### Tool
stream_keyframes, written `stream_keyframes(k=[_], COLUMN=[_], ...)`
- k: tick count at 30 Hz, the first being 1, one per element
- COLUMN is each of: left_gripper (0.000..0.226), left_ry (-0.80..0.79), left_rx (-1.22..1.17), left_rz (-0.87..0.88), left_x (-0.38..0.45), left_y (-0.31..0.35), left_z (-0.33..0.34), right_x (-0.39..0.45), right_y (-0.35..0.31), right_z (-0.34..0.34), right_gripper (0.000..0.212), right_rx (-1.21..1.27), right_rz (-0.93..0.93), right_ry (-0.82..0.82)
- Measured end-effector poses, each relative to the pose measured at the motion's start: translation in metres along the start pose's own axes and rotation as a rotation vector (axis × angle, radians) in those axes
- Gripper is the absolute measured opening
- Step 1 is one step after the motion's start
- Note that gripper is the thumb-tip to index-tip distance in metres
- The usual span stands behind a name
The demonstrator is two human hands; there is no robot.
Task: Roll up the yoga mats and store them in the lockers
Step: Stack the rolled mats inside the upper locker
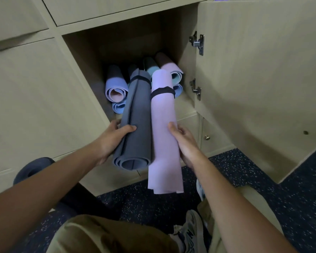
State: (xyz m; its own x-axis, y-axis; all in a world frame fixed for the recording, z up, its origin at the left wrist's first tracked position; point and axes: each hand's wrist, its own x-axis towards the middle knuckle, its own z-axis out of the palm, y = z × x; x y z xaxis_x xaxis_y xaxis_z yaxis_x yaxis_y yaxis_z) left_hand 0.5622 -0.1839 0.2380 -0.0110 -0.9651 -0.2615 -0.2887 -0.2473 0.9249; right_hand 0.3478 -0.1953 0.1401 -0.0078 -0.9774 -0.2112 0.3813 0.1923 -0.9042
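I hold two rolled yoga mats side by side, their far ends pointing into an open locker [84, 57]. My left hand [113, 137] grips the dark grey mat [137, 121], thumb over its top. My right hand [186, 143] grips the pink mat [163, 128] from the right side. Each mat has a black strap near its far end. Several rolled mats lie stacked inside the locker: a blue one [115, 88] at the left, a pink and teal one [173, 72] at the right.
The locker door [254, 73] stands open at the right on two metal hinges. Shut locker fronts [26, 92] surround the opening. Another dark rolled mat [35, 168] lies on the speckled floor by my left arm. My knees and a shoe are below.
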Motion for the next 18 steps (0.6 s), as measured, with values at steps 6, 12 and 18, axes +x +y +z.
stream_keyframes(k=[6, 12, 18], left_gripper=[0.094, 0.092, 0.101], left_ry=[0.018, 0.077, 0.292], left_rx=[0.005, 0.025, 0.128], left_rz=[0.008, 0.025, 0.135], left_x=[0.023, 0.045, 0.086], left_y=[0.011, 0.038, 0.071], left_z=[0.000, -0.010, -0.007], right_x=[0.013, 0.040, 0.049], right_y=[-0.012, -0.030, -0.033], right_z=[0.008, 0.007, 0.007], right_gripper=[0.065, 0.064, 0.052], right_rx=[0.175, 0.184, 0.161], right_rz=[0.084, 0.041, -0.024], right_ry=[-0.333, -0.370, -0.352])
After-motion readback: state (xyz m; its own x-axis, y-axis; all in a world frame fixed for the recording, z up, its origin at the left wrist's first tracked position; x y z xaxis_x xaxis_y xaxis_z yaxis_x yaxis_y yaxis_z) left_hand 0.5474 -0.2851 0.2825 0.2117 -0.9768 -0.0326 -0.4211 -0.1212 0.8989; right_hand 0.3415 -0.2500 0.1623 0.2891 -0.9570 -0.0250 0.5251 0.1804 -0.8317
